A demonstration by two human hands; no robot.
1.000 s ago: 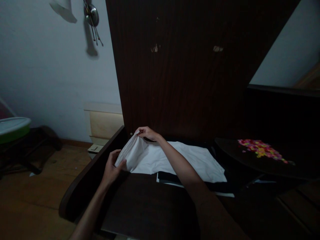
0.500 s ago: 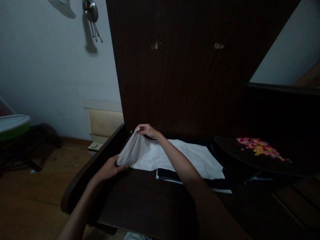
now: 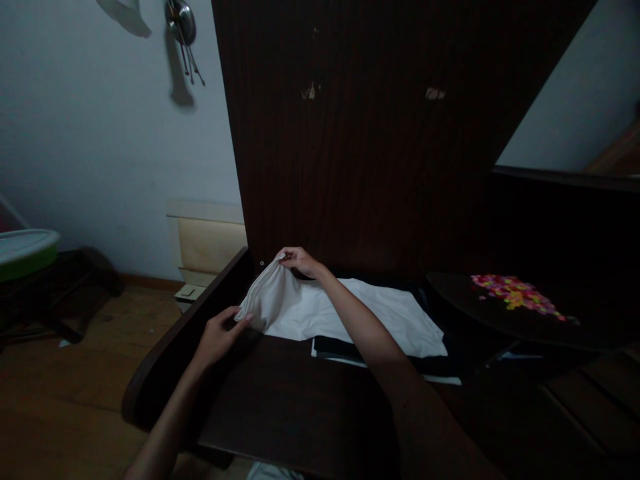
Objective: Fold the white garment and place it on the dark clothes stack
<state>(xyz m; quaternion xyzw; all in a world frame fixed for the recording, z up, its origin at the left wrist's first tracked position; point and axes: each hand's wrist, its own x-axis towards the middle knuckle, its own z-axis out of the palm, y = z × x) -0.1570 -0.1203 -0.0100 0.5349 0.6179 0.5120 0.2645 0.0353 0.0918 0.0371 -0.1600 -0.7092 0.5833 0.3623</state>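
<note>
A white cloth (image 3: 350,313) lies spread on a dark wooden table (image 3: 300,400), over a dark folded garment (image 3: 340,348). My right hand (image 3: 299,260) pinches the cloth's far left corner and holds it lifted near the tall dark wooden panel (image 3: 370,133). My left hand (image 3: 219,333) grips the cloth's near left corner at the table's left edge. The cloth's left end is raised and bunched between both hands.
A dark round tray with colourful small pieces (image 3: 515,293) sits at the right. A light wooden board (image 3: 210,243) leans against the white wall. A green-rimmed round object (image 3: 25,250) stands on a dark stand at far left. Metal utensils (image 3: 183,33) hang on the wall.
My left hand has shifted slightly along the cloth's near corner, dipping and coming back up. The right hand has kept the far corner raised, moving up a little.
</note>
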